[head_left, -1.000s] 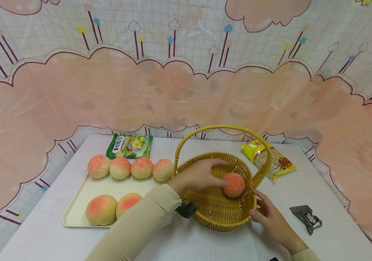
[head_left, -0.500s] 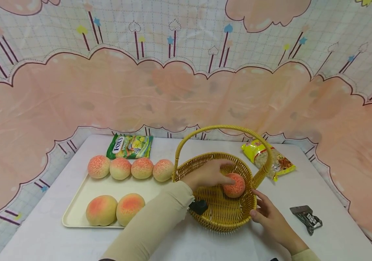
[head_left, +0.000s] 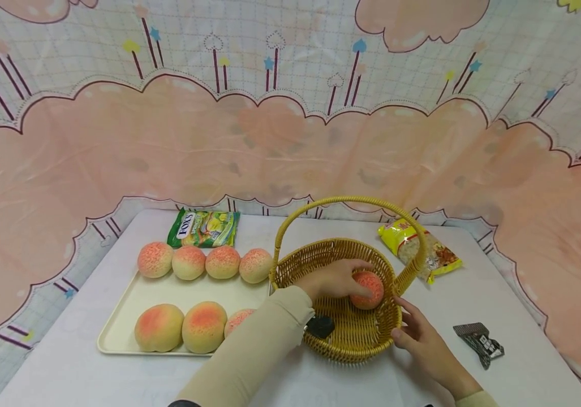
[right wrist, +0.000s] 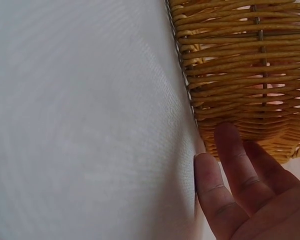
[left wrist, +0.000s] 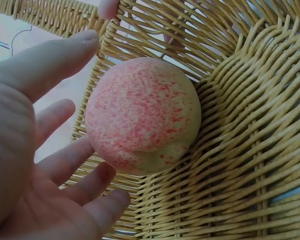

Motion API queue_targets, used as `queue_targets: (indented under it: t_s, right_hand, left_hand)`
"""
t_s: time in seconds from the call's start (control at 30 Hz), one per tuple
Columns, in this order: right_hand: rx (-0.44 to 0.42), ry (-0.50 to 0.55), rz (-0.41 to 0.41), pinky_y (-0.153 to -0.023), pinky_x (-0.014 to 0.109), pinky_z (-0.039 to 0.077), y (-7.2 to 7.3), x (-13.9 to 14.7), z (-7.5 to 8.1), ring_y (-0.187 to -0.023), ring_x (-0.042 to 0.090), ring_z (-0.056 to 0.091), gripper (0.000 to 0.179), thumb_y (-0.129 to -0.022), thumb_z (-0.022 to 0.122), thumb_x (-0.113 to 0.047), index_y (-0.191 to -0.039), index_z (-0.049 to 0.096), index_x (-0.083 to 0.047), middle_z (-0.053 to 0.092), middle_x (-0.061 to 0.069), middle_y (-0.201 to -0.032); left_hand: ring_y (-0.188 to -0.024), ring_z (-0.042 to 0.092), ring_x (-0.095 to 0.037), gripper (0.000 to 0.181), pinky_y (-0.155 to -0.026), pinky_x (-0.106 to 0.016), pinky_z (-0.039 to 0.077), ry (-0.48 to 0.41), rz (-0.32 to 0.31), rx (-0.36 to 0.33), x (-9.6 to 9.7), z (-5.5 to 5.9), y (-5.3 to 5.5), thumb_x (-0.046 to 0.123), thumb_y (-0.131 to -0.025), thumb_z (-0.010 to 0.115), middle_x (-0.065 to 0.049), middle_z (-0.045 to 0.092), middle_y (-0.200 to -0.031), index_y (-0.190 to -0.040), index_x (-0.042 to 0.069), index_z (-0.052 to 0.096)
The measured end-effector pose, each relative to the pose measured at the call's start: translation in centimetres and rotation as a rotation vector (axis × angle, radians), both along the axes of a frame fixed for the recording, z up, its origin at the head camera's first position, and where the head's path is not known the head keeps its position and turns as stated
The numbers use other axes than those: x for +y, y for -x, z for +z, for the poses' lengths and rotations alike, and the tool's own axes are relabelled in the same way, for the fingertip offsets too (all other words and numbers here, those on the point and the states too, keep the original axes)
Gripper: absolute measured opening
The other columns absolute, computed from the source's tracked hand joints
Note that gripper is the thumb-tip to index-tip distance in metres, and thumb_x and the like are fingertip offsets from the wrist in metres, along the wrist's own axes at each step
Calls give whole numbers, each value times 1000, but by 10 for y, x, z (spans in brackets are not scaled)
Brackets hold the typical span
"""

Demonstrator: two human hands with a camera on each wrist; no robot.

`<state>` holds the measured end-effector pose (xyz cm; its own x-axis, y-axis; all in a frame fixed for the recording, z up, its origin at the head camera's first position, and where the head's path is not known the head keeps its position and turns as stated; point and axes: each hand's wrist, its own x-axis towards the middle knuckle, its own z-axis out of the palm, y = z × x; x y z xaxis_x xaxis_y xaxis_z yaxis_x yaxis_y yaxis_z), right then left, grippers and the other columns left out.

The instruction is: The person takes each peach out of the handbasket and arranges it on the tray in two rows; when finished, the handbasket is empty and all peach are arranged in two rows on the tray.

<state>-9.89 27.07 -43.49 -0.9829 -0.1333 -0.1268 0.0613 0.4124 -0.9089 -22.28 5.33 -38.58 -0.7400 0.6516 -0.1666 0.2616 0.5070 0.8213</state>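
A round, red-speckled peach point(head_left: 368, 290) sits inside a yellow wicker basket point(head_left: 356, 356), against its right wall. Beside it, my left hand point(head_left: 333, 278) reaches into the basket. In the left wrist view, that hand's thumb and spread fingers point(left wrist: 65, 160) stand along one side of the peach point(left wrist: 142, 115) without closing round it. Outside the basket, my right hand point(head_left: 422, 339) touches the right wall, thumb near the front of the rim. The right wrist view has its fingers point(right wrist: 232, 155) nearly straight, fingertips at the weave low on the basket.
Left of the basket, a cream tray point(head_left: 117, 333) bears several more peaches point(head_left: 205, 327) in two rows. A green candy bag point(head_left: 206, 228) lies behind it. Behind the basket's tall handle point(head_left: 351, 199) is a yellow snack bag point(head_left: 420, 249). A small dark packet point(head_left: 480, 342) lies at right.
My left hand has moved right and slightly down to the peach in the basket. Another tray peach shows from behind the left sleeve. The right hand keeps its place.
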Motion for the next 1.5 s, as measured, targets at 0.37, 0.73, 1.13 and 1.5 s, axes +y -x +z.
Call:
queue_targets:
  t_s: [0.37, 0.73, 1.13, 1.5]
  right_hand:
    - [6, 23, 9, -87, 40, 54, -2, 1, -2, -123, 42, 54, 65, -104, 56, -17, -158, 20, -10, 25, 42, -151]
    - [18, 17, 15, -86, 36, 54, -2, 0, -2, -123, 43, 54, 64, -104, 55, -15, -158, 20, -10, 25, 43, -150]
    - [37, 31, 19, -84, 32, 53, -3, 0, -3, -121, 43, 55, 65, -104, 56, -14, -157, 20, -8, 25, 44, -149]
    - [20, 26, 21, -85, 35, 54, -1, 1, -3, -122, 43, 54, 66, -104, 55, -16, -158, 18, -9, 23, 43, -150]
  left_hand:
    - [-107, 59, -12, 65, -87, -29, 50, 3, -9, -18, 1, -5, 1, 27, -85, 81, -1, 59, -131, -144, 19, 54]
    - [-102, 59, -13, 58, -83, -28, 51, 50, -28, 9, -2, -2, 3, 21, -83, 82, -2, 63, -121, -137, 15, 60]
    - [-100, 58, -16, 51, -79, -30, 52, 43, -15, -4, -6, -1, 2, 15, -82, 83, -3, 58, -118, -126, 14, 57]
    - [-98, 59, -13, 54, -78, -27, 51, 16, -69, 11, -22, 13, 1, 15, -86, 78, 0, 61, -121, -137, 16, 61]
